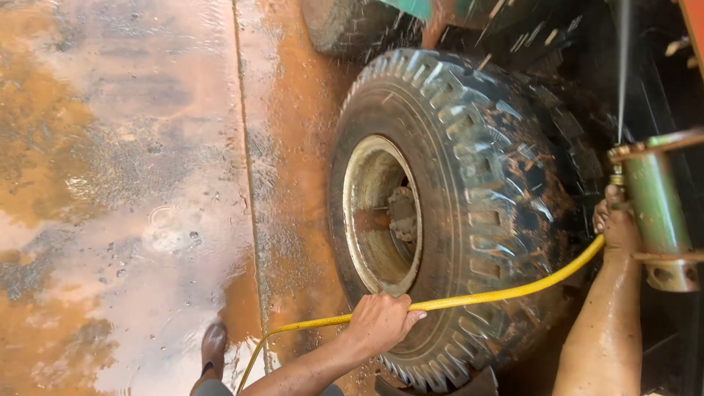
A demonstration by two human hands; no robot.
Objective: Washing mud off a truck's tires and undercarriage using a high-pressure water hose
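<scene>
Left hand: the left hand (379,321) is closing around the yellow hose (469,298), fingers wrapped over it low in front of the big tyre (469,220).
Right hand: the right hand (618,224) is gripping the far end of the hose up by the green metal part (658,209); the nozzle itself is hidden behind the fingers.
Hose: it is running from the lower left, past the person's foot (213,346), through the left hand and across the tyre tread to the right hand, sagging a little between the two.
Water: a thin jet (623,66) is shooting upward from the right hand toward the dark underside of the vehicle.
Around: the muddy tyre with its pale rusty rim (381,213) is filling the middle; a second tyre (345,26) is showing at the top edge, cut off.
In the way: the green metal part and its bracket are sitting just beside the right hand, crowding it against the tread.
Hard to make out: the space behind the tyre is lying in deep shadow, spattered with mud; the parts there cannot be told apart.
Open room: wet concrete ground (125,183), stained orange-brown, is spreading wide on the left, with a seam running down it near the tyre.
</scene>
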